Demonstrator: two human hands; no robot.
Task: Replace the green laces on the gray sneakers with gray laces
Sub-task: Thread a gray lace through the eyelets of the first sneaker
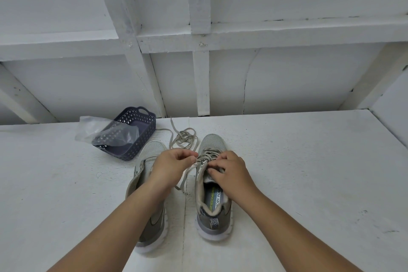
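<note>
Sneaker (pixel 213 201) insole: "SKECHERS", "MEMORY FOAM"

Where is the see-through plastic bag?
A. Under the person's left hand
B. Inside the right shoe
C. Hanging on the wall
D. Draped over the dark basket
D: the plastic bag lies draped over the rim of the dark basket, beyond the left shoe.
</note>
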